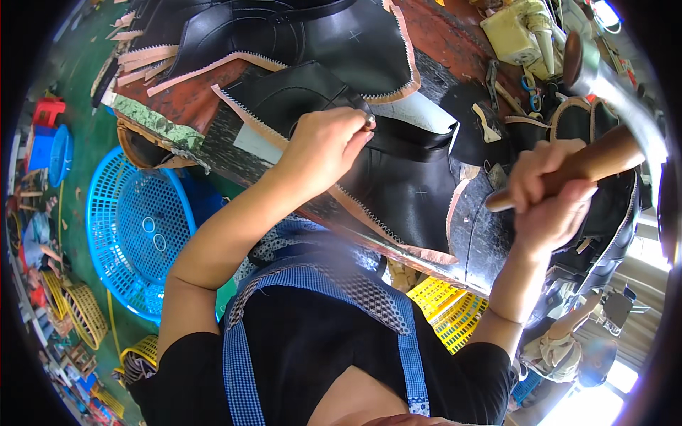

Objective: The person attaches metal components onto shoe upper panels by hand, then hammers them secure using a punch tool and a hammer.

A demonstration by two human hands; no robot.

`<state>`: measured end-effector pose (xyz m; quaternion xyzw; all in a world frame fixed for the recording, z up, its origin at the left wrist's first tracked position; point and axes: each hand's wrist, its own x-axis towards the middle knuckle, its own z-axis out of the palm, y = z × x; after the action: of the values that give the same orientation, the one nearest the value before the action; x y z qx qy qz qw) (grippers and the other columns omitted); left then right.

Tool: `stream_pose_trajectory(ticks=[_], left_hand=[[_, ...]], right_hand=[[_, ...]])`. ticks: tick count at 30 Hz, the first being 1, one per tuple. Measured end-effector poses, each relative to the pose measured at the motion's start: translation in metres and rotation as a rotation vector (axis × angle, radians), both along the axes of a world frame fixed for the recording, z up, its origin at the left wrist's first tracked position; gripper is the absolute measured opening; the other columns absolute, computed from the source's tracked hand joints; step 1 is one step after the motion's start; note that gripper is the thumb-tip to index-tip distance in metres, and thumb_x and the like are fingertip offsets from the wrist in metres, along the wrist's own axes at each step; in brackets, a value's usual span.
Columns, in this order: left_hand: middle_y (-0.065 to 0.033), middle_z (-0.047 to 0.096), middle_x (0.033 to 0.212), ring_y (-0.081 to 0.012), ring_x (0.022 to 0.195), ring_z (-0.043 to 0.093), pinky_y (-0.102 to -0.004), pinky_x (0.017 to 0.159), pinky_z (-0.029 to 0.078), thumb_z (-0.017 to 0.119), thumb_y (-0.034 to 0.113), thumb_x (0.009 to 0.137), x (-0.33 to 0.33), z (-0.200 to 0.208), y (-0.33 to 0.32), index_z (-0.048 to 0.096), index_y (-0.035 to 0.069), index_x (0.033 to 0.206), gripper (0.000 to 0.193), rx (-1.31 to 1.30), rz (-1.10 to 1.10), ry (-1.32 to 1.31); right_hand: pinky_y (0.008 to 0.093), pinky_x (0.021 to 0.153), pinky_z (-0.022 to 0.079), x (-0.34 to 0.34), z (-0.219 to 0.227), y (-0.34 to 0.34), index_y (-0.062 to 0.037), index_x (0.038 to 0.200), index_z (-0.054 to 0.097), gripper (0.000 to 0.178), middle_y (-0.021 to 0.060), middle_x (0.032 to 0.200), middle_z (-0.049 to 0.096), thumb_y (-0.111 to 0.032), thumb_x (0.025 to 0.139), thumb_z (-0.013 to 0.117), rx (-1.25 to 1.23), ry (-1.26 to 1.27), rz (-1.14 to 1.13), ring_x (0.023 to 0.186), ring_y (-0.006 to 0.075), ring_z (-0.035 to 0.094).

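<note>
My left hand [323, 153] is closed in a pinch over a black leather shoe upper [415, 188] on the workbench. A small shiny bit shows at its fingertips, beside a narrow black strap [355, 101]; what the fingers hold is mostly hidden. The upper has a pale, zigzag-cut edge and a folded dark band across it. My right hand [550, 188] is wrapped round the wooden handle of a hammer [604, 156]. The hammer is raised to the right of the upper, its metal head up and away from the leather.
More black uppers [341, 42] are stacked at the bench's far side. Scissors [530, 89] and a cream-coloured container [513, 35] stand at the back right. A blue basket [96, 220] is on the left, a yellow basket [444, 312] below the bench. Another person [561, 351] is at lower right.
</note>
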<state>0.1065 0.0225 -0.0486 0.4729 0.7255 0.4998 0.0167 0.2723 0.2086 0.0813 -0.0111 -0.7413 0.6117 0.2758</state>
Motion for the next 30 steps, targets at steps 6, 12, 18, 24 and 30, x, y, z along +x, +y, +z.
stream_pose_trajectory(ticks=[6,12,18,24,30], left_hand=[[-0.0087,0.069,0.087,-0.0115,0.083,0.067,-0.0268,0.071,0.056,0.062,-0.005,0.087,-0.006,-0.002,-0.001,0.064,-0.004,0.099,0.012,-0.015,-0.038,-0.451],[-0.0077,0.068,0.089,-0.0114,0.085,0.067,-0.0253,0.076,0.057,0.066,0.003,0.091,-0.015,-0.005,0.002,0.064,-0.003,0.101,0.012,0.173,-0.094,-0.705],[-0.0059,0.069,0.085,-0.01,0.078,0.067,-0.0242,0.074,0.056,0.068,0.004,0.09,-0.009,-0.006,0.0,0.064,-0.002,0.099,0.011,-0.018,-0.029,-0.518],[-0.0049,0.068,0.078,-0.0076,0.071,0.065,-0.0234,0.064,0.053,0.07,0.003,0.087,-0.005,-0.004,0.003,0.065,0.0,0.093,0.008,-0.009,-0.002,-0.323],[-0.0107,0.065,0.075,-0.0207,0.058,0.061,-0.0302,0.056,0.048,0.07,0.003,0.083,-0.003,0.008,0.008,0.062,0.001,0.089,0.01,-0.05,-0.014,0.025]], right_hand=[[0.0366,0.052,0.038,0.024,-0.063,0.011,0.0004,0.089,0.053,0.025,0.0144,0.06,0.05,-0.022,0.1,0.054,0.657,-0.708,0.085,0.055,0.0271,0.049],[0.0414,0.054,0.041,0.03,-0.069,0.013,0.0006,0.089,0.054,0.023,0.0214,0.063,0.051,-0.02,0.099,0.056,0.507,-0.772,0.009,0.057,0.0397,0.051],[0.0386,0.052,0.039,0.02,-0.062,0.016,0.0005,0.087,0.053,0.025,0.0181,0.061,0.048,-0.021,0.099,0.056,0.51,-0.752,0.039,0.052,0.031,0.046],[0.0312,0.049,0.034,0.011,-0.043,0.021,-0.0004,0.085,0.054,0.031,0.0064,0.058,0.045,-0.028,0.101,0.054,0.409,-0.691,0.021,0.05,0.0146,0.042],[0.0221,0.038,0.026,0.005,-0.01,0.009,-0.0028,0.08,0.048,0.06,-0.0001,0.058,0.038,-0.061,0.094,0.051,0.03,-0.044,-0.013,0.046,0.0081,0.037]])
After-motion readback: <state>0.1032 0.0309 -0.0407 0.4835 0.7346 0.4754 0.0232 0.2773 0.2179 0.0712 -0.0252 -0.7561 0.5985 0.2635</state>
